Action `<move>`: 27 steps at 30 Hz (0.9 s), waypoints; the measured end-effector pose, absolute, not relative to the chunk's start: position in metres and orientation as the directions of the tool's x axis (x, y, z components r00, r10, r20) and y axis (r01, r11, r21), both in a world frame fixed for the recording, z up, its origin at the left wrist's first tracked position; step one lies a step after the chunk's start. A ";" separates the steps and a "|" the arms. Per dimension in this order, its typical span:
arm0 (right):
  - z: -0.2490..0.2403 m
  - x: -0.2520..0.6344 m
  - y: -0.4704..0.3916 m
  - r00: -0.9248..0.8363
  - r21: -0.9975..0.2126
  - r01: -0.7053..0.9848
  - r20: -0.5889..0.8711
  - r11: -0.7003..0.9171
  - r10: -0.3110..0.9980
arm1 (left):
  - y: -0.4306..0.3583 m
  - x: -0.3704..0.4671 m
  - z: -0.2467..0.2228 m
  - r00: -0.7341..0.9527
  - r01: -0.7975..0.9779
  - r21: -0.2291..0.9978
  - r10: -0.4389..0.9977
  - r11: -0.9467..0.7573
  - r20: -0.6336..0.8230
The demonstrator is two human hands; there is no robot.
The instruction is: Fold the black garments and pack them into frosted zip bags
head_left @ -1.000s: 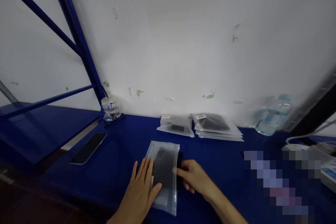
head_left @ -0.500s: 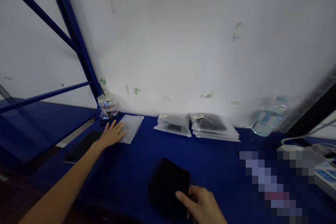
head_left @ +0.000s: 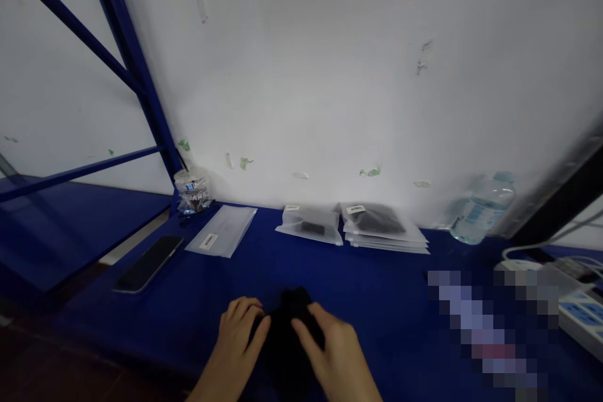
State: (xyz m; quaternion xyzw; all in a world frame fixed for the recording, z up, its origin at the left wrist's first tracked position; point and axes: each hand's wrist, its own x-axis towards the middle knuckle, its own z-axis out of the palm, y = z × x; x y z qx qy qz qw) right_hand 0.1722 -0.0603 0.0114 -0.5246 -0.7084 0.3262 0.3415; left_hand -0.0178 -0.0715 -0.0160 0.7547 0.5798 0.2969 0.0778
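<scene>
A soft black cloth item [head_left: 289,352] lies at the front of the blue table, its top bunched up; its exact kind is too dark to tell. On its left edge, my left hand [head_left: 240,333] has the cloth between thumb and curled fingers. My right hand [head_left: 332,342] pinches the opposite side, thumb on top. Beyond the left hand lies a flat frosted zip bag [head_left: 228,226] with a small white label. Farther back sit another frosted bag [head_left: 311,223] with something small and dark inside, and a stack of frosted bags [head_left: 384,229] holding dark contents.
A phone [head_left: 148,264] rests on the left of the table [head_left: 377,301]. Behind it stands a plastic-wrapped container [head_left: 193,191]. A clear bottle [head_left: 483,210] leans near the wall at right, and a power strip [head_left: 581,320] with cables lies at the right edge.
My left hand has left the flat frosted bag and come down to the black cloth item. The cloth is now held from both sides and looks more bunched.
</scene>
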 end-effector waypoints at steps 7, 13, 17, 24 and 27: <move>0.008 0.263 -0.013 0.106 -0.945 0.320 -0.035 -0.067 0.994 | -0.034 -0.030 -0.008 0.189 0.819 0.490 0.946 -0.300 0.264; -0.001 0.236 -0.035 -0.011 -0.632 0.715 0.419 0.300 0.908 | -0.017 -0.040 -0.002 0.239 0.795 0.520 0.949 -0.314 0.208; 0.002 0.214 -0.044 -0.119 -0.617 0.706 0.382 0.349 0.917 | -0.010 -0.048 0.000 0.280 0.792 0.503 0.938 -0.347 0.206; 0.005 0.331 -0.019 0.346 -0.760 0.641 0.157 -0.110 0.925 | 0.025 -0.078 0.010 0.312 0.817 0.435 0.924 -0.379 0.219; 0.009 0.339 -0.016 0.370 -0.686 0.724 0.292 -0.077 0.882 | 0.034 -0.081 0.014 0.305 0.827 0.422 0.927 -0.372 0.220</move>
